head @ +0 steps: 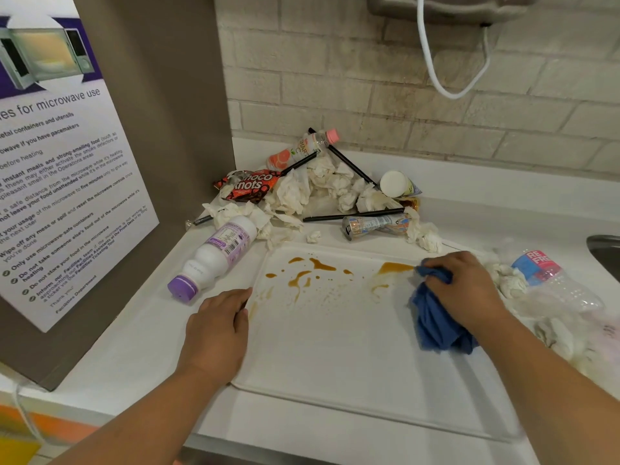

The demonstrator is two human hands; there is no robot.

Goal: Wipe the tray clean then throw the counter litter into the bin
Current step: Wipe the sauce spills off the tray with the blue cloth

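Right now my right grip [466, 286] is closed around a bunched blue cloth [436, 327], pressing it onto the far right part of the tray [335, 357], just beside a brown smear [394, 267]. My left grip [218, 327] lies open, fingers flat on the tray's left rim to steady it. The tray sits in the middle of the worktop, close to its near edge.

To wipe well, I should keep the left side pinned and sweep the cloth from the right across to the brown splashes [315, 266] near the tray's far edge. I should turn the cloth to a fresh fold as it soils, so the sticky marks lift rather than spread. Short overlapping passes ought to catch the fine speckles towards the centre.

Litter waits at the worktop's far edge: crumpled tissues [322, 186], straws, bottles and a wrapper. A white bottle [214, 256] lies off the tray's left far corner, and a clear bottle [557, 283] lies to its right.

No bin shows anywhere. A sink [604, 250] is cut off at the right. The right-hand litter is blurred, and my cloth hides whatever stain lies beneath it.
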